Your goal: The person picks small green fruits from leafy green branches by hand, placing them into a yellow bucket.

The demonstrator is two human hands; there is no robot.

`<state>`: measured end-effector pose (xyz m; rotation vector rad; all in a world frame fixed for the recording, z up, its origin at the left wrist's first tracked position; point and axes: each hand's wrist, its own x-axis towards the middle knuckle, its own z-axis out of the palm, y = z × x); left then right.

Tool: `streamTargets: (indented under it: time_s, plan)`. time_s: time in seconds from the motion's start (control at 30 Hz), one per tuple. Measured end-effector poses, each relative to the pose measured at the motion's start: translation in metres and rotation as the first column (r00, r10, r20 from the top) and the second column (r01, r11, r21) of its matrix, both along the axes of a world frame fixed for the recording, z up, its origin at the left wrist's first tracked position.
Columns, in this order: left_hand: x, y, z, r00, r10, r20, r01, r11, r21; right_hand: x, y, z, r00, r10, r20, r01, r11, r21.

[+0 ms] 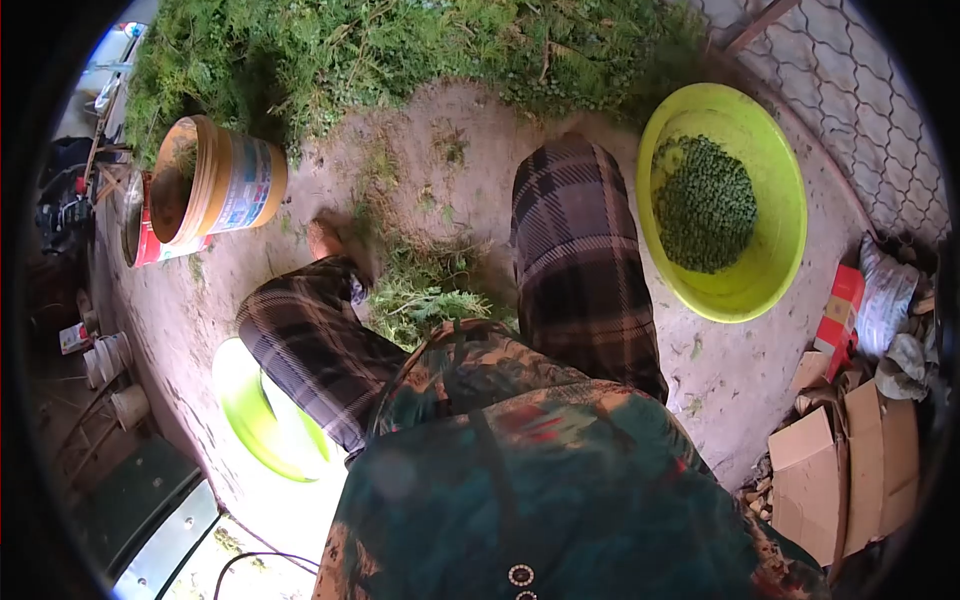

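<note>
Neither of my hands shows in the head view. My knees in plaid trousers (575,225) are spread apart, under a dark green patterned garment (480,480). Between my legs lies a small pile of leafy green sprigs (425,295). To the right of my knee stands a wide yellow-green basin (785,220) with a heap of small round green pieces (705,205), like peas or pods. A big heap of feathery green plants (400,50) spreads across the floor ahead.
An orange bucket (225,185) leans at the left beside a red-and-white bucket (140,220). Behind my left leg is another yellow-green basin (265,420), partly hidden. Cardboard (805,480) and a plastic bag (885,295) lie at the right, near a patterned wall or paving (850,100).
</note>
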<state>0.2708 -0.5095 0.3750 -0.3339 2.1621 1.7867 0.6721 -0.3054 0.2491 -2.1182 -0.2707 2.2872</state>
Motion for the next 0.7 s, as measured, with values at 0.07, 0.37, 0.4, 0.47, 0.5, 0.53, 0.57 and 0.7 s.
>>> streamTargets:
  time_s: [0.07, 0.37, 0.4, 0.47, 0.5, 0.53, 0.57, 0.7]
  plan:
    - [-0.003, 0.007, 0.004, 0.997, -0.075, 0.007, 0.075, 0.997, -0.027, 0.000, -0.002, 0.002, 1.000, 0.025, -0.004, -0.025, 1.000, -0.002]
    - [0.002, 0.070, 0.022, 0.934, -0.354, 0.056, 0.358, 0.929, -0.098, 0.010, 0.027, 0.013, 0.982, 0.189, -0.023, -0.189, 0.982, 0.025]
    - [0.002, 0.085, 0.031, 0.920, -0.387, 0.057, 0.391, 0.914, -0.106, 0.009, 0.029, 0.012, 0.979, 0.204, -0.031, -0.203, 0.979, 0.029]
    - [-0.002, 0.139, 0.048, 0.895, -0.445, 0.014, 0.434, 0.880, 0.195, 0.009, 0.028, 0.015, 0.973, 0.226, -0.040, -0.225, 0.974, 0.032]
    - [-0.007, 0.150, 0.049, 0.818, -0.555, 0.153, 0.546, 0.832, 0.097, 0.010, 0.032, 0.018, 0.970, 0.239, -0.043, -0.238, 0.971, 0.039]
    - [-0.011, 0.159, 0.049, 0.717, -0.631, 0.297, 0.656, 0.754, 0.019, 0.011, 0.036, 0.020, 0.967, 0.253, -0.045, -0.250, 0.967, 0.049]
    - [-0.016, 0.168, 0.048, 0.719, -0.630, 0.293, 0.654, 0.756, 0.024, 0.011, 0.040, 0.020, 0.963, 0.266, -0.048, -0.263, 0.963, 0.059]
    - [-0.036, 0.190, 0.056, 0.348, -0.900, 0.264, 0.936, 0.350, -0.040, 0.007, 0.057, 0.024, 0.943, 0.325, -0.070, -0.316, 0.942, 0.113]
